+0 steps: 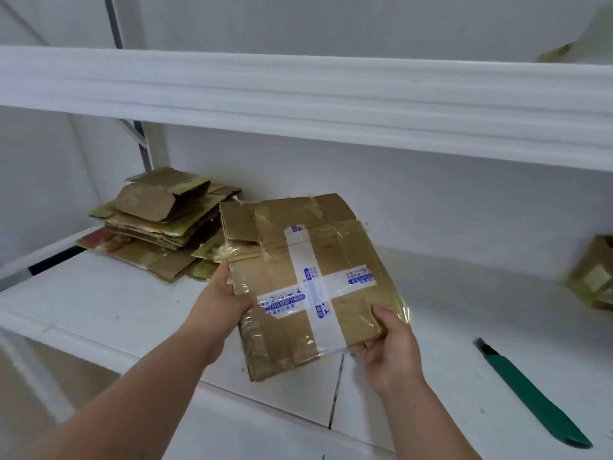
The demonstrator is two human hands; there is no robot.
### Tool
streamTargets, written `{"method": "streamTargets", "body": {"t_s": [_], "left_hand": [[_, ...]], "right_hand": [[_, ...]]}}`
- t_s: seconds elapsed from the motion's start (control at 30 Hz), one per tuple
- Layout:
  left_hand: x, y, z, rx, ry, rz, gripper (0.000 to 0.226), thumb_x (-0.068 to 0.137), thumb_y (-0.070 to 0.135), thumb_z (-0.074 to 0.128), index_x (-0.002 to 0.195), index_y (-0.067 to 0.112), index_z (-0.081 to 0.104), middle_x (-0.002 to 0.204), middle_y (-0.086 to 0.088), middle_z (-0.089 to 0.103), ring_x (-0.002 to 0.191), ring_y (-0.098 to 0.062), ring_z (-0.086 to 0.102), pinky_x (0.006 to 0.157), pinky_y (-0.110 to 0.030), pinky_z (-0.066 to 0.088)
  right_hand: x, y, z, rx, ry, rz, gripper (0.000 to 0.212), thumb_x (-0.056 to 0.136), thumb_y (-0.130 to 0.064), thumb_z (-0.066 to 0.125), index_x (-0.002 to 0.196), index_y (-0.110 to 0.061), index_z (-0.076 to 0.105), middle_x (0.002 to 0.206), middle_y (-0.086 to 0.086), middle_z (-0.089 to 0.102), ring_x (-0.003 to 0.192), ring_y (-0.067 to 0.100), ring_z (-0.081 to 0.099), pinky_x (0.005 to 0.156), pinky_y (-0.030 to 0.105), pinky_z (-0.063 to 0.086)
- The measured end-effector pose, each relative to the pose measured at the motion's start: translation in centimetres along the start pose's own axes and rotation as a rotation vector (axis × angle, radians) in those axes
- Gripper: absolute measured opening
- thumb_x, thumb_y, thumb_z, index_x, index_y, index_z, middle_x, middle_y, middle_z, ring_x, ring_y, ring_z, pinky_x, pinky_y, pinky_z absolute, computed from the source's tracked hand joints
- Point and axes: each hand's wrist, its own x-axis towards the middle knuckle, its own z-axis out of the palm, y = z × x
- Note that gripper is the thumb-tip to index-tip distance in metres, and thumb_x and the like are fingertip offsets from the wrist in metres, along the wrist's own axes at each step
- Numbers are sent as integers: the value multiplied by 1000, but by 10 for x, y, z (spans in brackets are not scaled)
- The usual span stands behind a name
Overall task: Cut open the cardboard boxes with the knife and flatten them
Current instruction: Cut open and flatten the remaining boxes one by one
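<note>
Holding the flattened box [308,280] between both hands, I see it tilted above the white shelf [99,293], its far end toward 12 o'clock and its near corner dipping toward 6. My left hand [222,300] takes the box's 9 o'clock edge, fingers tucked under the cardboard and out of sight, thumb side pressed against the edge. My right hand [391,346] has the 4 o'clock corner, thumb curled on top of the glossy tape and fingers beneath. So each grip is closed on the same box, one at either side, with the cardboard spanning the gap between them.

A cross of white tape [315,287] with blue printing runs over the top face. The blue characters are too small and blurred for me to read; I can only make out rows of symbols and what look like small icons. Clear, yellowish tape covers much of the remaining brown surface.

At 10 o'clock from the box, a pile of flattened cardboard [159,224] lies on the shelf, its near edge just beside the box. At 4 o'clock, well apart from my right hand, the green-handled knife [534,393] rests on the shelf, dark blade end pointing toward 11. At 3 o'clock, by the frame's edge, another taped box [593,277] sits blurred.
</note>
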Motion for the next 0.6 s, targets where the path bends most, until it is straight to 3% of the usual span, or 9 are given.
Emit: {"method": "streamTargets", "body": {"t_s": [0.13, 0.23, 0.33, 0.47, 0.53, 0.6], "left_hand": [[25, 7, -23, 199, 156, 30, 48, 91, 3, 60, 123, 38, 53, 87, 7, 73, 73, -12, 72, 55, -24, 53], [49, 10, -38, 391, 237, 76, 63, 93, 12, 59, 146, 37, 34, 97, 9, 67, 86, -15, 66, 68, -33, 55], [77, 13, -53, 419, 218, 104, 78, 91, 23, 64, 152, 36, 17, 114, 4, 63, 91, -18, 64, 70, -36, 56], [112, 24, -74, 517, 39, 89, 85, 77, 22, 78, 146, 39, 30, 139, 4, 46, 106, -20, 57, 76, -36, 57], [129, 27, -87, 649, -25, 135, 83, 75, 11, 76, 143, 37, 37, 144, 3, 38, 109, -24, 56, 69, -30, 58], [146, 30, -97, 752, -46, 228, 78, 76, 5, 73, 141, 34, 43, 148, 2, 30, 121, -23, 49, 77, -26, 55]], "right_hand": [[13, 10, 20, -58, -74, 2, 26, 96, -2, 54, 118, -11, 65, 101, 11, 76, 80, 24, 75, 58, 33, 60], [24, 22, 40, -60, -79, 1, 29, 97, 1, 54, 122, -11, 63, 101, 11, 76, 81, 24, 75, 57, 31, 59], [40, 33, 64, 1, -6, -25, 33, 96, 2, 56, 125, -12, 62, 101, 9, 76, 81, 22, 75, 57, 30, 59], [62, 49, 102, 100, 79, -49, 33, 95, 0, 59, 125, -15, 62, 106, 8, 76, 85, 23, 75, 59, 30, 60], [73, 60, 122, 104, 112, -59, 35, 95, -2, 61, 127, -16, 59, 109, 9, 75, 88, 24, 75, 72, 37, 62], [81, 70, 141, 83, 137, -68, 36, 94, -5, 63, 127, -17, 57, 110, 9, 74, 91, 25, 75, 85, 42, 60]]}}
